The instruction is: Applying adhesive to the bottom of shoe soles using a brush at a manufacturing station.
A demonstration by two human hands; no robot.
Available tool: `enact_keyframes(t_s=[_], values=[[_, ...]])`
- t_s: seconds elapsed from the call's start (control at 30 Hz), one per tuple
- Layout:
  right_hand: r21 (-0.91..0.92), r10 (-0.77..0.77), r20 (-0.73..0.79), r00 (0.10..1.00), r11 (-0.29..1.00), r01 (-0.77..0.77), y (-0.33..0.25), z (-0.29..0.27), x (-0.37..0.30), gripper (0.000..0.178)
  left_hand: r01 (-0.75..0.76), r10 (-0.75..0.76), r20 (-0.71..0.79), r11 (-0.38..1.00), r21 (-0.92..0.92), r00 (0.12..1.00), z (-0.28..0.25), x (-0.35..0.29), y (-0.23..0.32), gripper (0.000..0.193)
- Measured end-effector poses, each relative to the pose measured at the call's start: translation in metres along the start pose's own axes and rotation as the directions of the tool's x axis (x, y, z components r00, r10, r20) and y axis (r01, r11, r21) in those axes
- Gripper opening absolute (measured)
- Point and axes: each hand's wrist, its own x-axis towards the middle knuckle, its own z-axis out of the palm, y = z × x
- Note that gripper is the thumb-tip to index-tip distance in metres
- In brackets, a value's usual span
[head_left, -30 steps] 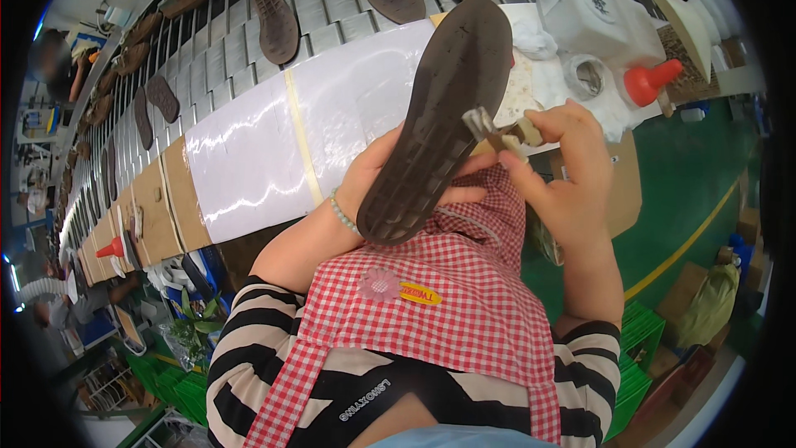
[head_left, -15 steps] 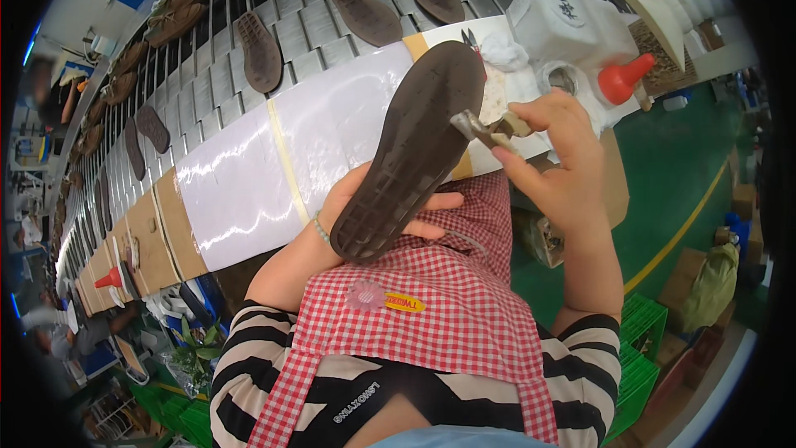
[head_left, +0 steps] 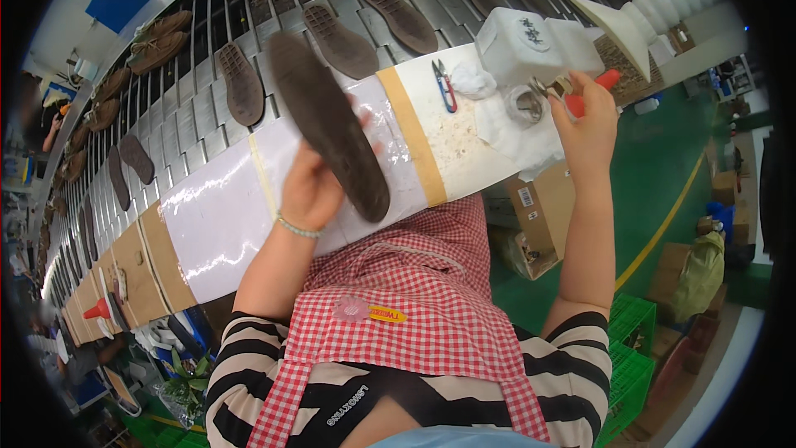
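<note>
My left hand (head_left: 313, 191) grips a dark brown shoe sole (head_left: 336, 133) from beneath, tilted above the pale worktop. The sole is slightly smeared by motion. In my right hand (head_left: 590, 126) is a small brush (head_left: 554, 85) with a metal part and a worn, pale handle, pinched between thumb and fingers. Its tip is beside the mouth of a small open jar (head_left: 524, 108); whether they touch, I cannot tell. A red nozzle bottle (head_left: 609, 79) is partly hidden behind my right hand. Thread snips (head_left: 444, 87) and a crumpled white cloth (head_left: 474, 81) lie left of the jar.
A white plastic jug (head_left: 512, 43) stands behind the jar. Beyond the worktop (head_left: 220, 224) runs a slatted metal conveyor (head_left: 186, 108) carrying more soles (head_left: 240, 83) and brown shoes (head_left: 157, 51). A white duct hood (head_left: 618, 29) rises at far right. Green crates (head_left: 630, 373) and cardboard boxes stand on the right.
My left hand has moved the sole left and away from me, turning its toe leftward. My right hand has carried the brush from the sole to the jar. The snips now show fully.
</note>
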Motion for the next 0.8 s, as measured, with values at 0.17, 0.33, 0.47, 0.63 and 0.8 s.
enact_keyframes(t_s=[0.17,0.33,0.47,0.63,0.8], values=[[-0.159,-0.121,0.104,0.987,0.978,0.136,0.044,0.02,-0.009,0.038,-0.104,0.099,-0.034,0.909,-0.403,0.995,-0.032,0.01,0.024,0.059],[-0.188,-0.125,0.173,0.977,0.97,0.158,0.042,0.041,-0.017,0.039,0.022,-0.069,-0.166,0.962,-0.271,0.984,-0.036,-0.03,0.031,0.069],[-0.17,-0.172,0.25,0.953,0.961,0.218,0.037,0.05,-0.017,0.037,0.184,-0.281,-0.237,0.914,-0.362,0.93,-0.041,-0.055,0.03,0.08],[-0.128,-0.025,0.207,0.978,0.99,0.052,0.049,0.03,-0.017,0.038,0.293,-0.356,-0.069,0.852,-0.434,0.932,-0.035,-0.066,0.016,0.084],[0.132,0.311,0.385,0.869,0.913,-0.385,0.068,0.006,-0.024,0.037,0.245,-0.307,-0.042,0.829,-0.503,0.951,-0.014,-0.044,0.002,0.08]])
